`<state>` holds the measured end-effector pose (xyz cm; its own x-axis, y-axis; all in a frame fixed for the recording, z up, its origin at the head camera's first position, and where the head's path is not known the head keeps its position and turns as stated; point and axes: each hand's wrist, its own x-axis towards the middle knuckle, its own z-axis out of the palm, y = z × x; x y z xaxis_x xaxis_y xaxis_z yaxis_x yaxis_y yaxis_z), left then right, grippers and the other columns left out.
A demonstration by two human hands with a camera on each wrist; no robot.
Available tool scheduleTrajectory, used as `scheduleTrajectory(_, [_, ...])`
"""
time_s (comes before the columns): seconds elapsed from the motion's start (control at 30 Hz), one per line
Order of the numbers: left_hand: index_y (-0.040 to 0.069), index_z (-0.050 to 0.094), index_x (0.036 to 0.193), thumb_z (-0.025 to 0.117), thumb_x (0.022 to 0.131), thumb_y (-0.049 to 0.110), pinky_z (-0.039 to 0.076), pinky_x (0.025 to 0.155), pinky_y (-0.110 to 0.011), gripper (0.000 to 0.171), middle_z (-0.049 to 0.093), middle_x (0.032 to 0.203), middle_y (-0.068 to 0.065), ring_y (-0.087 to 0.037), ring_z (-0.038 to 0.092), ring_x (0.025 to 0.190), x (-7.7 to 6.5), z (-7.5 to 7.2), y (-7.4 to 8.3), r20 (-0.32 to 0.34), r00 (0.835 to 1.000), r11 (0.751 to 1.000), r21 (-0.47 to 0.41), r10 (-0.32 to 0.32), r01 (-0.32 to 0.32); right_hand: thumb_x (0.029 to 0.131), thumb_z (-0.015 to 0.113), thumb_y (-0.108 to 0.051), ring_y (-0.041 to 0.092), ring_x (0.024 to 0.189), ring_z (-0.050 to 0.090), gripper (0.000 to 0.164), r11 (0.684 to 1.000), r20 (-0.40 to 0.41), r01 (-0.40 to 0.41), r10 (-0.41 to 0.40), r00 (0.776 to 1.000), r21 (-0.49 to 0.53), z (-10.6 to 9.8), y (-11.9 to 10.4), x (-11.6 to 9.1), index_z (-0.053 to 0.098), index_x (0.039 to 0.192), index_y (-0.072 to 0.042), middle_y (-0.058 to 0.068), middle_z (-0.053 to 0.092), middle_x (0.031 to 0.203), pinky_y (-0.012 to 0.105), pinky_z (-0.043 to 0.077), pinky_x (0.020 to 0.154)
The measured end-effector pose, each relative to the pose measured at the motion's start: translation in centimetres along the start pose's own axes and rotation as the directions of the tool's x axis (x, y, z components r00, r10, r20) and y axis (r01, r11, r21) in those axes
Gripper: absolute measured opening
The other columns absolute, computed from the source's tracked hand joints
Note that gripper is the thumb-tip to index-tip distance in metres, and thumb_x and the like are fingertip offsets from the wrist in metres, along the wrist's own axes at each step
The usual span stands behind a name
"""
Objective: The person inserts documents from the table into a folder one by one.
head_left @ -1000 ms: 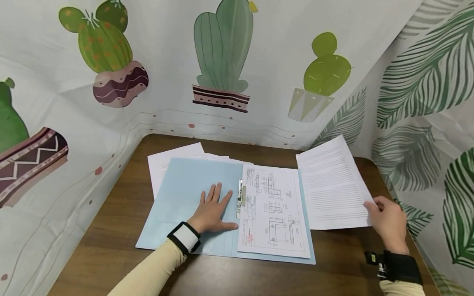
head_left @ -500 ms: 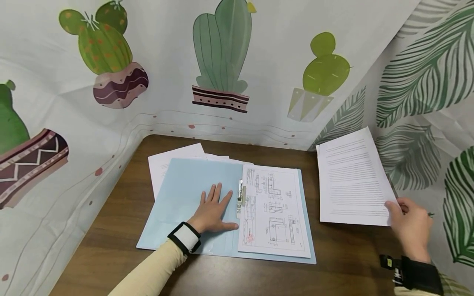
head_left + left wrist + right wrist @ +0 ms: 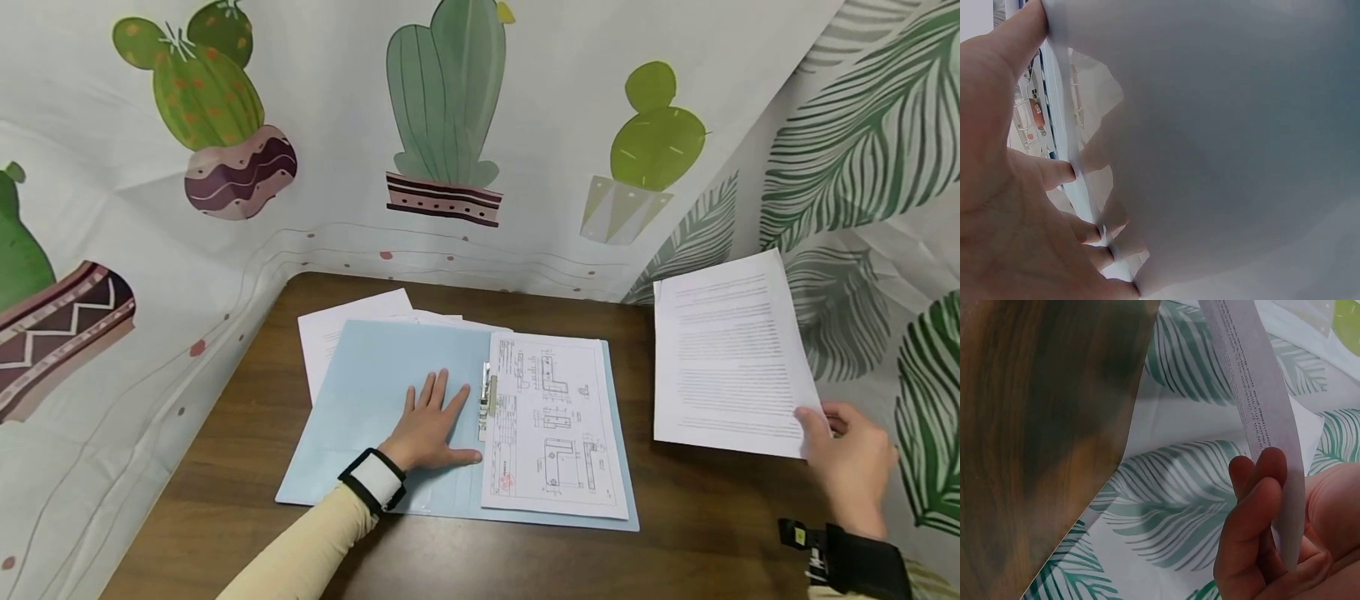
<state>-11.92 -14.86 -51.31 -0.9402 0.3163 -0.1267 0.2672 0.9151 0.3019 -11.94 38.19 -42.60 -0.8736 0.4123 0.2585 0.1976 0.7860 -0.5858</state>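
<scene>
A light blue folder lies spread wide on the table, a metal clip at its spine. My left hand rests on the folder's bare left cover with fingers spread straight; its fingertips also touch the cover in the left wrist view. On the folder's right side sits a sheet with technical drawings and a red stamp. Off to the right, my right hand pinches the lower right corner of printed paper, covered in lines of text. In the right wrist view thumb and curled fingers hold that paper edge-on.
More white sheets stick out from beneath the folder at the upper left. The brown wooden table ends at its right edge under the right hand. Behind it hangs a white cloth printed with cacti and leaves.
My right hand has carried the printed paper rightward, away from the folder, over the table's right side. The left hand and the folder have stayed in place.
</scene>
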Motion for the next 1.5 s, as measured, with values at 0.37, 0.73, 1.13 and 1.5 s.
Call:
scheduleTrajectory(0.37, [0.011, 0.034, 0.161, 0.075, 0.078, 0.072, 0.012, 0.117, -0.071, 0.111, 0.010, 0.168, -0.028, -0.049, 0.008, 0.154, 0.0, -0.3, 0.1, 0.019, 1.000, 1.000, -0.003, -0.001, 0.001, 0.099, 0.066, -0.017, -0.013, 0.052, 0.037, 0.033, 0.998, 0.022, -0.019, 0.020, 1.000, -0.065, 0.2, 0.3, -0.7, 0.067, 0.114, 0.012, 0.034, 0.071, 0.099, 0.025, 0.038, 0.059])
scheduleTrajectory(0.73, [0.011, 0.034, 0.162, 0.075, 0.078, 0.072, 0.011, 0.117, -0.071, 0.112, 0.009, 0.168, -0.028, -0.049, 0.007, 0.154, 0.1, 0.0, 0.1, 0.011, 1.000, 1.000, -0.016, -0.008, 0.008, 0.099, 0.068, -0.017, 0.008, 0.052, 0.053, 0.029, 0.999, 0.077, -0.010, 0.014, 0.997, -0.053, 2.7, -0.9, -2.2, 0.069, 0.110, 0.010, 0.030, 0.072, 0.092, 0.021, 0.037, 0.045])
scheduleTrajectory(1.13, [0.013, 0.031, 0.163, 0.074, 0.077, 0.074, 0.009, 0.118, -0.070, 0.114, 0.006, 0.169, -0.027, -0.046, 0.003, 0.155, 0.3, 0.1, 0.1, 0.025, 0.999, 1.000, -0.010, -0.024, 0.024, 0.102, 0.067, -0.023, 0.017, 0.053, 0.067, 0.030, 0.993, 0.314, -0.066, 0.031, 0.949, 0.102, 5.8, -3.2, -5.3, 0.068, 0.114, 0.005, 0.025, 0.075, 0.096, 0.031, 0.049, 0.045])
scheduleTrajectory(1.5, [0.013, 0.032, 0.163, 0.074, 0.077, 0.074, 0.009, 0.118, -0.070, 0.113, 0.006, 0.169, -0.027, -0.047, 0.003, 0.155, 0.3, 0.1, 0.0, 0.024, 0.999, 1.000, -0.017, -0.022, 0.023, 0.101, 0.068, -0.020, 0.018, 0.061, 0.069, 0.027, 0.967, 0.387, -0.172, 0.089, 0.918, 0.187, 8.0, -4.5, -7.2, 0.068, 0.116, 0.003, 0.021, 0.076, 0.095, 0.036, 0.056, 0.049])
